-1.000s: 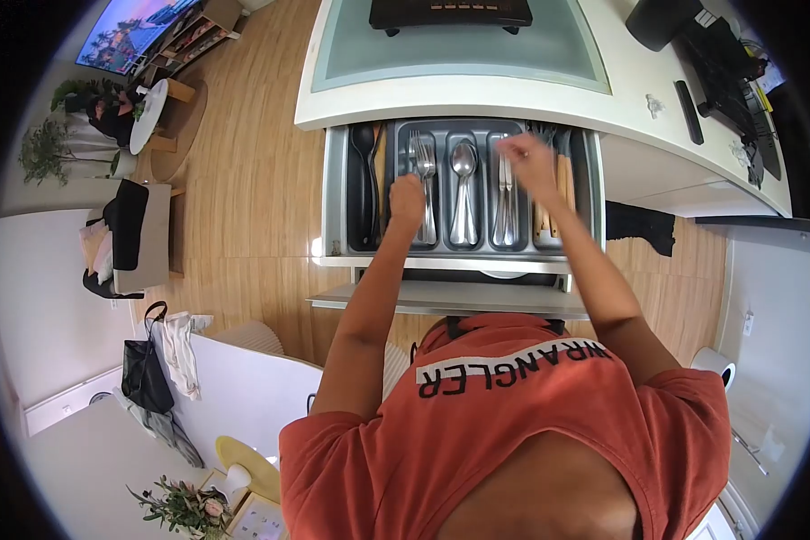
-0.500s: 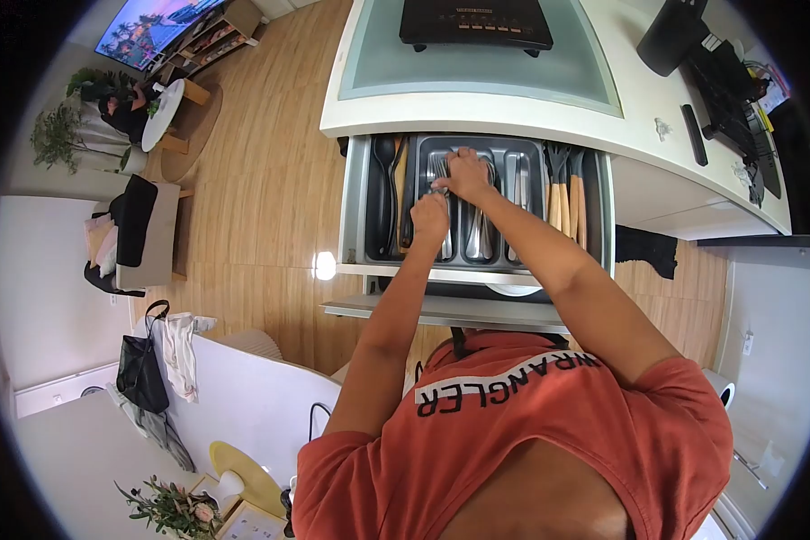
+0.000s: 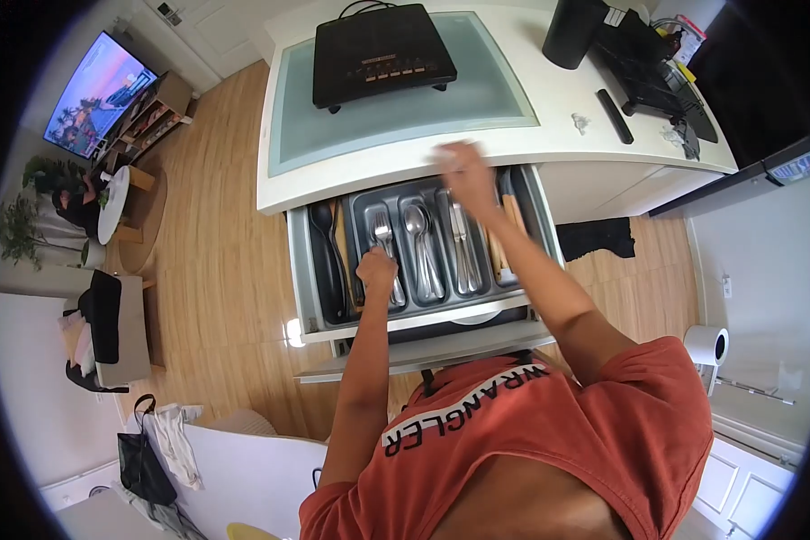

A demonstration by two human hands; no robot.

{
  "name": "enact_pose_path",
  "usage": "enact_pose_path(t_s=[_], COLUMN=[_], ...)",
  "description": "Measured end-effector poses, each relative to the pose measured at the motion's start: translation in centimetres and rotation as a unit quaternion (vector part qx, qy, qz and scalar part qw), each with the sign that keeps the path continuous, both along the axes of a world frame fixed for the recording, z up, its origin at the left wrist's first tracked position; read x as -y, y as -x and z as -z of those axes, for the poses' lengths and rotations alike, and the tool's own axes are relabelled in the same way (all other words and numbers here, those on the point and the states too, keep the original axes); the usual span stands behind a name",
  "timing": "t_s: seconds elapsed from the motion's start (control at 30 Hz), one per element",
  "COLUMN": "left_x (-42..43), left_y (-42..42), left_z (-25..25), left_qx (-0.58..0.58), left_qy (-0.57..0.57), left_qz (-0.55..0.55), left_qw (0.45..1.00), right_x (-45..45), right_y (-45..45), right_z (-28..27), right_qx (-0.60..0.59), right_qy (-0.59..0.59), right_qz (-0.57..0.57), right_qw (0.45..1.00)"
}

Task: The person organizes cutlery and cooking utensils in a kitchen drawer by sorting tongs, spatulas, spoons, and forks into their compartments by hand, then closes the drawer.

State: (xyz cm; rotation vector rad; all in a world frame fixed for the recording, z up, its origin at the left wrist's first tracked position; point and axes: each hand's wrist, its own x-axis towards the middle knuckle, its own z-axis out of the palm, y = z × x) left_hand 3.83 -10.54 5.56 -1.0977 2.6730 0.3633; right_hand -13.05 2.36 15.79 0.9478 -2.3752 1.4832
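Well, the left hand is resting at the forks in the left part of the cutlery tray, its grip curling narrow, though I cannot tell whether it is holding one; the right hand is hovering, blurred, over the far end of the knives, its grip too smeared to read; the spoons are lying between; the drawer is jutting from under the white surface.

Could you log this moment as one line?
left hand: at silver metal forks; right hand: blurred, near white countertop; grey plastic cutlery tray: inside open white drawer
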Motion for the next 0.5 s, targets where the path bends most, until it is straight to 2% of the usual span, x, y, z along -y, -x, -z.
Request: enact_pose_path(t_s=[0.03,0.07,0.13,0.17,0.2,0.23,0.27,0.3,0.33,0.37,0.43,0.5], left_x=[0.0,0.0,-0.4,-0.6,-0.6,-0.5,-0.5,-0.6,-0.6,-0.7,-0.4,0.0], left_y=[0.5,0.9,0.9,1.2,1.3,1.2,1.0,0.8,0.9,1.0,0.5,-0.2], left_z=[0.2,0.5,-0.2,-0.3,-0.5,-0.6,-0.6,-0.5,-0.4,0.0,0.5,0.9], left_qx=[-0.002,0.008,0.011,0.026,0.04,0.026,0.015,-0.007,-0.029,-0.052,-0.073,-0.154], left_qy=[0.0,-0.001,0.014,0.019,0.027,0.03,0.035,0.036,0.038,0.024,0.016,-0.126], left_qz=[0.0,-0.007,-0.019,-0.017,-0.024,-0.007,0.01,0.006,0.006,-0.014,-0.039,-0.029], left_qw=[1.0,1.0,1.0,0.999,0.999,0.999,0.999,0.999,0.999,0.998,0.996,0.98], right_x=[-2.2,-4.8,-10.9,-13.7,-16.3,-18.3,-20.5,-21.4,-20.8,-20.2,-18.4,-17.0], right_y=[2.1,5.8,14.1,18.8,21.9,23.8,26.5,27.2,24.8,22.7,19.1,17.0], right_z=[-1.5,-1.3,-0.5,1.8,3.5,5.0,7.2,8.3,6.3,5.2,3.6,3.1], right_qx=[-0.016,-0.122,-0.226,-0.303,-0.291,-0.244,-0.163,-0.196,-0.158,-0.172,-0.149,-0.154], right_qy=[0.01,0.073,-0.042,-0.171,-0.245,-0.265,-0.309,-0.19,-0.231,-0.203,-0.234,-0.247], right_qz=[0.076,0.092,0.169,0.242,0.239,0.223,0.137,0.075,0.111,0.117,0.166,0.189], right_qw=[0.997,0.986,0.958,0.906,0.893,0.906,0.927,0.959,0.953,0.957,0.946,0.938])
